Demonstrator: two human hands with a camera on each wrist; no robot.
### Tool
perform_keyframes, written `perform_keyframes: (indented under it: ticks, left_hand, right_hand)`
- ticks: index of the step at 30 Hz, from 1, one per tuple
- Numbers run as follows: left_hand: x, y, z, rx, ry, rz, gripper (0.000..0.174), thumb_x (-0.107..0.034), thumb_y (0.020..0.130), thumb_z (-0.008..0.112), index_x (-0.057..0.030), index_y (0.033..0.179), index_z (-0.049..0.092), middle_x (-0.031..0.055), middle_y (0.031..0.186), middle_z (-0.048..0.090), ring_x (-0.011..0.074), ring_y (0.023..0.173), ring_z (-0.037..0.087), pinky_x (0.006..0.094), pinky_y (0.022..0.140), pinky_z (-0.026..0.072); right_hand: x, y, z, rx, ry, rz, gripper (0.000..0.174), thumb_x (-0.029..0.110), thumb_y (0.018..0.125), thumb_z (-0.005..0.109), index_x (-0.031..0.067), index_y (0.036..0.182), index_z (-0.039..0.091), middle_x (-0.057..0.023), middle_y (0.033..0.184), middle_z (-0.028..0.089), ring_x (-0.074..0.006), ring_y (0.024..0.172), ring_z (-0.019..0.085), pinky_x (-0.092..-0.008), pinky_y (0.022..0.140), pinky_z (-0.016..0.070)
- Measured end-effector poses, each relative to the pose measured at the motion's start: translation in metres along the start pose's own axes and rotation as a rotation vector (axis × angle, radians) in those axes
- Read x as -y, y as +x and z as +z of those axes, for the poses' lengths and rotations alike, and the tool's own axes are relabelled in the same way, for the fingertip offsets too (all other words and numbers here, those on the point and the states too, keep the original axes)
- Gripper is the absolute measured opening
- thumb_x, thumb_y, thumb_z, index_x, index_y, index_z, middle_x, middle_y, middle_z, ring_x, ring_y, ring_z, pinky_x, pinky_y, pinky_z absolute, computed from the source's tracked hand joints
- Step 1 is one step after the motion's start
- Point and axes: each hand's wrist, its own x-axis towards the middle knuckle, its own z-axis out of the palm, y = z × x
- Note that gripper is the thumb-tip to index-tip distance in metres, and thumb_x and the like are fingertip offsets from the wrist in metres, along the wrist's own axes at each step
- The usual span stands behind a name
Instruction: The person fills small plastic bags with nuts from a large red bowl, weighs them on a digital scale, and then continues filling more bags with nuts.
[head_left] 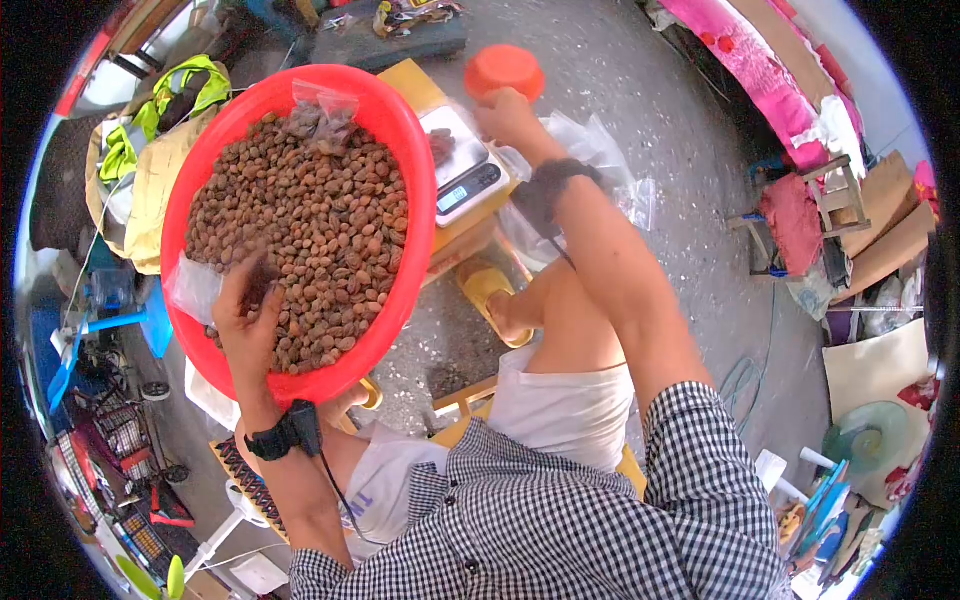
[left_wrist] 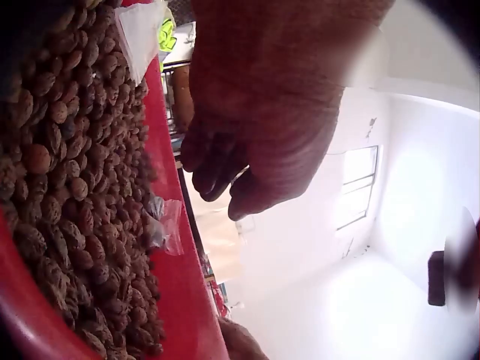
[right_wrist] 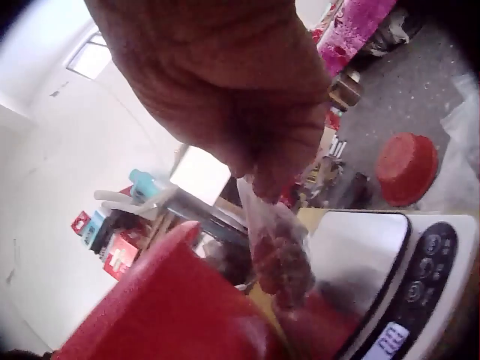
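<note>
Two hands are at work, the right one with its grip clamped on the neck of a small bag of brown nuts, which hangs from the fingertips. From the head view, the bag appears over the pan of a white scale; whether it touches the pan I cannot tell. The display shows 0.0 in the right wrist view. The scale sits on a yellow bench. The left hand is over a big red tub, its fingers bent and the thumb apart from them in the head view; whether this grip holds anything I cannot tell. The tub is filled with brown nuts and lies left of the scale. Just beside the left hand, a clear bag rests at the tub's rim, and a filled bag lies at the far side, on the nuts. Beyond the right hand is a red bowl, with loose plastic to the right of the scale. A yellow slipper is below the bench, and a checked shirt fills the near edge.
</note>
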Motion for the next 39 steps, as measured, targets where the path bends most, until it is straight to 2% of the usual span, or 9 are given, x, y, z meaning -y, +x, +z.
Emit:
perform_keyframes:
  ticks: [3,5,8,11,21,30,32,36,39]
  left_hand:
    - [0.0,0.001,0.003,0.011,0.012,0.022,0.041,-0.004,0.082,0.066,0.0003,0.122,0.057,0.0098,0.115,0.062,0.0204,0.107,0.057,0.0326,0.097,0.0433]
    - [0.002,0.001,0.004,0.003,0.018,0.068,0.039,-0.004,0.082,0.065,0.0001,0.121,0.058,0.0092,0.114,0.062,0.0204,0.107,0.057,0.0323,0.096,0.0433]
    - [0.006,0.003,0.003,-0.004,0.031,0.096,0.035,0.0,0.082,0.065,0.002,0.117,0.061,0.0087,0.111,0.063,0.0157,0.1,0.06,0.0273,0.089,0.0458]
    - [0.007,0.003,0.002,0.021,0.011,0.032,0.035,-0.005,0.083,0.066,-0.0003,0.117,0.06,0.009,0.114,0.063,0.0207,0.107,0.057,0.0329,0.097,0.0427]
    - [0.012,-0.001,-0.002,-0.005,0.035,0.033,0.029,-0.006,0.085,0.066,-0.0004,0.113,0.063,0.0107,0.114,0.064,0.0215,0.108,0.058,0.034,0.097,0.0429]
    - [-0.002,0.0,-0.002,-0.007,0.066,0.031,0.029,-0.004,0.084,0.066,0.0026,0.111,0.064,0.0105,0.111,0.065,0.0198,0.104,0.058,0.0315,0.093,0.0438]
    - [-0.004,0.0,-0.001,-0.014,0.056,0.074,0.025,0.001,0.084,0.063,0.005,0.108,0.064,0.0099,0.105,0.065,0.0162,0.098,0.059,0.0271,0.087,0.0454]
    - [-0.006,0.0,-0.004,-0.035,0.044,0.096,0.024,0.001,0.084,0.063,0.005,0.108,0.064,0.0104,0.106,0.065,0.017,0.097,0.06,0.0275,0.087,0.0459]
    - [-0.007,0.0,-0.006,-0.048,0.039,0.108,0.025,0.002,0.083,0.063,0.0052,0.108,0.064,0.011,0.107,0.064,0.0177,0.098,0.06,0.0282,0.088,0.0468]
  right_hand:
    - [-0.021,0.006,-0.01,0.05,-0.018,0.071,0.02,0.008,0.077,0.051,-0.0023,0.076,0.069,-0.0157,0.062,0.066,-0.0242,0.051,0.065,-0.0351,0.05,0.0533]
    - [-0.026,0.006,-0.016,-0.025,0.038,0.113,0.02,0.01,0.077,0.053,-0.0024,0.075,0.069,-0.0158,0.063,0.066,-0.0245,0.052,0.066,-0.0358,0.052,0.054]
    - [-0.035,0.008,-0.021,-0.095,0.041,0.151,0.021,0.011,0.077,0.053,-0.0026,0.075,0.069,-0.0158,0.063,0.066,-0.0245,0.052,0.066,-0.0363,0.053,0.0544]
    - [-0.046,0.009,-0.025,-0.113,-0.008,0.147,0.022,0.011,0.077,0.052,-0.0028,0.075,0.069,-0.0156,0.063,0.066,-0.0244,0.052,0.065,-0.0366,0.053,0.0542]
    - [-0.05,0.008,-0.029,-0.086,-0.055,0.171,0.023,0.013,0.077,0.053,-0.0037,0.072,0.068,-0.0158,0.063,0.066,-0.0255,0.053,0.066,-0.0367,0.053,0.0541]
    - [-0.041,0.006,-0.03,-0.044,-0.074,0.193,0.025,0.014,0.078,0.053,-0.0058,0.082,0.067,-0.0166,0.069,0.068,-0.0259,0.058,0.067,-0.0363,0.055,0.0549]
    - [-0.04,0.005,-0.031,-0.013,-0.045,0.195,0.027,0.018,0.08,0.053,-0.0057,0.083,0.067,-0.0163,0.07,0.068,-0.0257,0.06,0.067,-0.0367,0.054,0.0551]
    - [-0.035,0.006,-0.024,0.024,0.126,0.278,0.033,0.025,0.084,0.053,-0.0059,0.083,0.065,-0.0162,0.071,0.067,-0.0253,0.062,0.067,-0.0387,0.054,0.0556]
    - [-0.031,0.007,-0.023,0.106,0.151,0.293,0.034,0.032,0.086,0.055,-0.0004,0.089,0.063,-0.0087,0.075,0.064,-0.0181,0.066,0.063,-0.0363,0.058,0.0548]
